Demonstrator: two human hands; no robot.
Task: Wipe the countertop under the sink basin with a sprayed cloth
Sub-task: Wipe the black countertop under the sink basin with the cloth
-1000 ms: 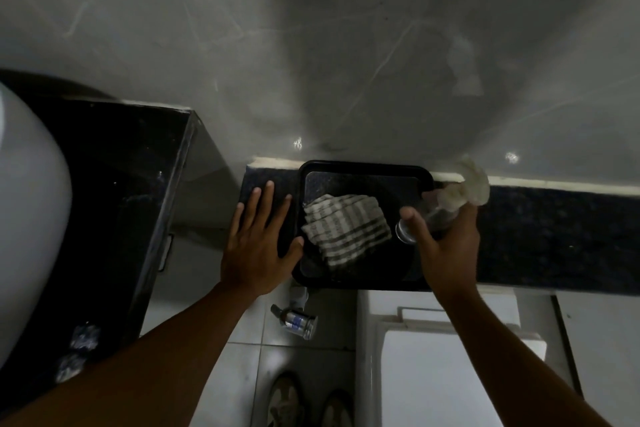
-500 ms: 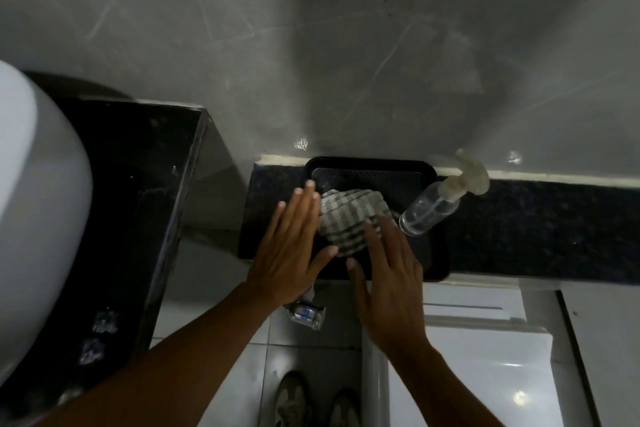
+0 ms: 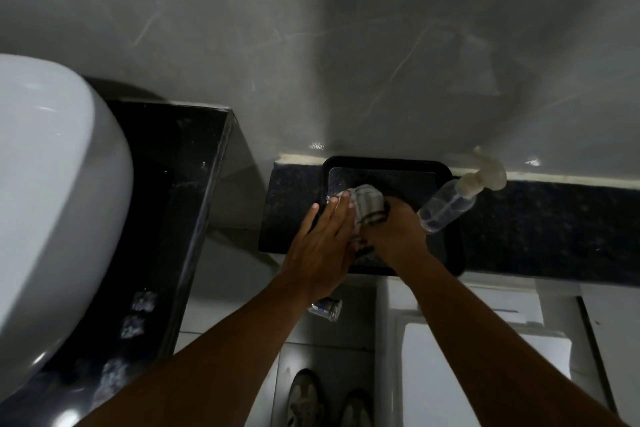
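Observation:
A striped grey-and-white cloth (image 3: 367, 202) is bunched up over a black tray (image 3: 446, 253) on a dark stone ledge. My right hand (image 3: 394, 236) is closed around the cloth's near side. My left hand (image 3: 323, 239) lies flat with fingers straight, pressed against the cloth's left side. A clear spray bottle (image 3: 450, 204) with a white trigger lies tilted on the tray's right edge. At the far left the white sink basin (image 3: 52, 201) sits on a black countertop (image 3: 166, 211).
The dark ledge (image 3: 554, 225) runs right along a grey wall. A small bottle (image 3: 325, 308) lies on the tiled floor below the tray. A white toilet tank (image 3: 485, 350) stands lower right. My shoes (image 3: 304, 399) show at the bottom.
My right hand set the spray bottle down on the tray, moved left and closed on the cloth, which is now bunched. My left hand slid right against it. The view shifted right.

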